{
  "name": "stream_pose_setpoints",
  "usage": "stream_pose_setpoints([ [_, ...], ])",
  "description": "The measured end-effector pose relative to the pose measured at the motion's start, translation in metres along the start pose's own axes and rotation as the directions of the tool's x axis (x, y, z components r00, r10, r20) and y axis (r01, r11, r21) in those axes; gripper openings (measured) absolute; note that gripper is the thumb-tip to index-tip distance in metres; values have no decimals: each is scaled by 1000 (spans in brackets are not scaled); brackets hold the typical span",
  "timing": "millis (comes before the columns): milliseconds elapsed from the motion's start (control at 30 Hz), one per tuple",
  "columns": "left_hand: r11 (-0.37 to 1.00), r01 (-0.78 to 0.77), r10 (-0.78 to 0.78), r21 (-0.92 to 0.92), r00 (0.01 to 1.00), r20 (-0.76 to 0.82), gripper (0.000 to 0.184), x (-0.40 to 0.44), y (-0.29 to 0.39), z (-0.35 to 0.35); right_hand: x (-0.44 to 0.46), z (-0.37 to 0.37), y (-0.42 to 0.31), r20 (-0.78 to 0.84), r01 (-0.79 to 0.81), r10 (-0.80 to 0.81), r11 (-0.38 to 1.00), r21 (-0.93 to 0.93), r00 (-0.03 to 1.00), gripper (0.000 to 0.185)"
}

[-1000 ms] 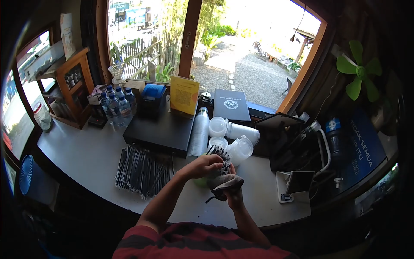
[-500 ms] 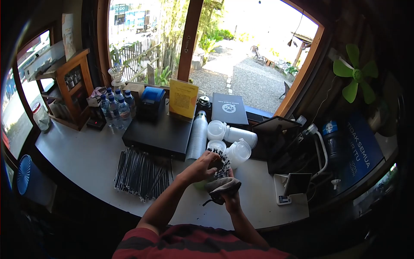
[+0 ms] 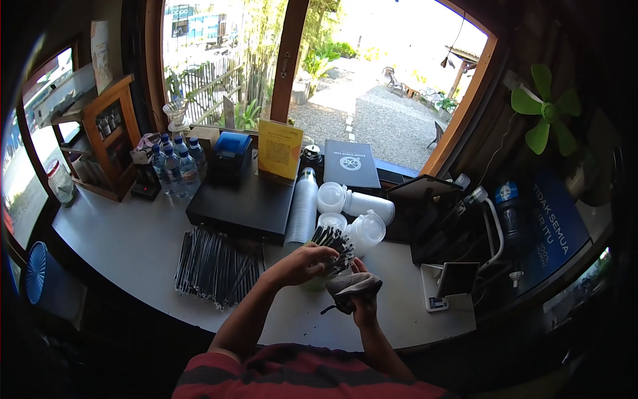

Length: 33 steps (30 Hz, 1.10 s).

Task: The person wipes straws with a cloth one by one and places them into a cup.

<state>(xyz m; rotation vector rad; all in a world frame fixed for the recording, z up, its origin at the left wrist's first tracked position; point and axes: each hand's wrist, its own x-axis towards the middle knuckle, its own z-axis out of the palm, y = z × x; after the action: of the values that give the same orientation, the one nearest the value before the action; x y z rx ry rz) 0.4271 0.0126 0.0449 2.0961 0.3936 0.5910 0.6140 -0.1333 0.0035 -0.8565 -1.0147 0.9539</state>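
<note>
My left hand (image 3: 302,265) is closed round a bundle of thin black straws in clear-white wrappers (image 3: 339,246), their ends pointing up and away from me. Close by on the right, my right hand (image 3: 363,307) grips a grey and black piece of fabric with a dark strap (image 3: 354,286); its exact kind is unclear. Part of a greenish container (image 3: 314,284) shows below the bundle, mostly hidden by my left hand. A wide pile of similar wrapped black straws (image 3: 216,269) lies on the counter to the left.
Beyond my hands are a stack of clear cups (image 3: 302,209), plastic lids (image 3: 367,229) and a black box (image 3: 239,209). Water bottles (image 3: 174,166) stand at the back left. A small scale (image 3: 435,304) sits right on the white counter (image 3: 133,246).
The straw bundle now stands more upright and gathered, with my left hand wrapped round it. My right hand and the grey fabric have shifted slightly right.
</note>
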Motion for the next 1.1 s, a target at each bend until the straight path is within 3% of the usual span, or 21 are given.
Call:
stream_pose_setpoints([
  [100, 986, -66, 51, -154, 994, -98, 53, -5, 10, 2, -1, -3, 4, -12, 4, -4, 1000, 12, 1000, 78],
  [200, 993, 40, -37, -112, 999, 25, 57, -9, 18, -6, -1, -4, 3, -29, 18, -17, 999, 33, 999, 72],
  [300, 993, 40, -41, -107, 999, -12, 61, -13, 3, -15, -1, -4, 1, -52, 10, -6, 998, 69, 999, 68],
  [433, 999, -8, -4, -54, 978, -211, 56, -18, 0, -21, -2, -11, 0, -86, -6, 10, 999, 40, 996, 65],
  [633, 997, -47, 47, -53, 999, -5, 46, -19, -11, -28, 0, -14, -4, -87, -9, 12, 999, 38, 996, 66],
  [733, 974, 18, -16, -228, 1000, 8, 49, -19, -4, -27, 1, -14, -3, -73, -4, 6, 999, 32, 997, 66],
  [833, 953, 45, -35, 300, 999, -38, 55, -16, 11, -14, 2, -11, -4, -68, -21, 25, 998, 65, 997, 65],
  [867, 950, 91, -129, 299, 986, 110, 62, -13, 9, -11, 2, -11, -3, -57, -20, 23, 998, 64, 998, 66],
  [967, 934, 91, -100, 345, 995, 7, 56, -10, 22, 8, 5, -10, 0, 0, -40, 40, 996, 74, 999, 71],
  [1100, 949, -29, 16, 314, 999, 42, 51, 0, -1, 12, 2, -6, -4, 66, -128, 123, 990, 67, 990, 78],
])
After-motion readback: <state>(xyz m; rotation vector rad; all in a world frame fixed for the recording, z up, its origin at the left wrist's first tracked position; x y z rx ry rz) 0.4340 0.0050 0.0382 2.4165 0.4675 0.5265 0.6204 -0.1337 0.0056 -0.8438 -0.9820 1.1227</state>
